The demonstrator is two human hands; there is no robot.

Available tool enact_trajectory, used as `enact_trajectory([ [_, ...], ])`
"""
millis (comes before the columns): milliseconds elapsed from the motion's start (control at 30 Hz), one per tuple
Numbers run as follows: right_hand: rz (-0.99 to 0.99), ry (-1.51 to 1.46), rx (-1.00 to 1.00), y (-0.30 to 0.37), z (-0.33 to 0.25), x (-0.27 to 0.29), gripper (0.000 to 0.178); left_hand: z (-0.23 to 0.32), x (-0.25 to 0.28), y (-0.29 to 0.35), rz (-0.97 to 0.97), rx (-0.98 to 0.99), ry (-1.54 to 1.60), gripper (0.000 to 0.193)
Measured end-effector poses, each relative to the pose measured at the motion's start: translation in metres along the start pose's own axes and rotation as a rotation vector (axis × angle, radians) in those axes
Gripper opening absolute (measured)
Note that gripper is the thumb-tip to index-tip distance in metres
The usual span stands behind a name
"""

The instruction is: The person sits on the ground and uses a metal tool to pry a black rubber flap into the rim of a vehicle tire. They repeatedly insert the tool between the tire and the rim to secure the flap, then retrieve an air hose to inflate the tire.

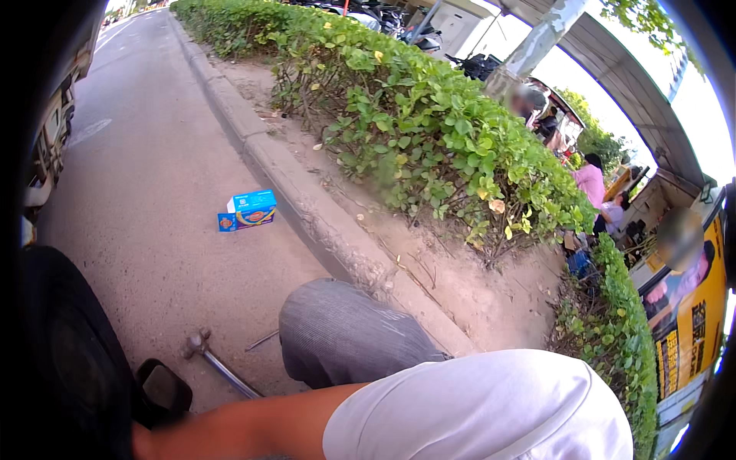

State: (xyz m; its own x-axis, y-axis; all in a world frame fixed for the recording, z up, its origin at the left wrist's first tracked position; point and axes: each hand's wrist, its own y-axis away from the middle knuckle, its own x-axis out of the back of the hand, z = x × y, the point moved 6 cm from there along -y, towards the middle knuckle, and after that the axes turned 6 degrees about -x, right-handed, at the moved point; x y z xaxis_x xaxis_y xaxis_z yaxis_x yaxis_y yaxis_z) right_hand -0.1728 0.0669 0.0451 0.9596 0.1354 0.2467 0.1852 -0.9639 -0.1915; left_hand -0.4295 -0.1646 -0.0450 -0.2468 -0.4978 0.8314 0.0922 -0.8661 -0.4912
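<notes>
My right arm, in a white sleeve, reaches across the lower edge to the left. Its bare forearm ends beside a large black tyre, where the hand is hidden in shadow at the dark rim. Whether its fingers hold anything does not show. My left hand is out of sight. Just above the forearm lies a hammer, its metal head on the road and the end of its handle covered by the arm. A rounded black object with a grey face sits between tyre and hammer.
My knee in grey trousers is bent near the stone kerb. A thin metal rod pokes out beside it. Farther off, a blue box lies with its flap open. Beyond the kerb run a hedge, a tree trunk and several people.
</notes>
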Motion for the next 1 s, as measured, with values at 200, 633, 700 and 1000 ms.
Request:
enact_trajectory([
  [200, -0.078, 0.182, -0.086, 0.006, 0.017, 0.009, 0.014, 0.087, -0.021, -0.02, -0.22, 0.003, 0.546, 0.033],
  [633, -0.198, 0.367, -0.168, 0.009, 0.031, 0.011, 0.022, 0.199, -0.052, -0.019, -0.834, 0.724, 1.178, 0.025],
  [700, -0.222, 0.402, -0.178, 0.008, 0.032, 0.009, 0.023, 0.19, -0.081, -0.026, -0.731, 0.816, 1.291, 0.028],
  [1000, -0.309, 0.49, -0.191, 0.002, 0.039, -0.001, 0.029, 0.251, -0.075, -0.097, -0.645, 0.923, 1.747, 0.047],
])
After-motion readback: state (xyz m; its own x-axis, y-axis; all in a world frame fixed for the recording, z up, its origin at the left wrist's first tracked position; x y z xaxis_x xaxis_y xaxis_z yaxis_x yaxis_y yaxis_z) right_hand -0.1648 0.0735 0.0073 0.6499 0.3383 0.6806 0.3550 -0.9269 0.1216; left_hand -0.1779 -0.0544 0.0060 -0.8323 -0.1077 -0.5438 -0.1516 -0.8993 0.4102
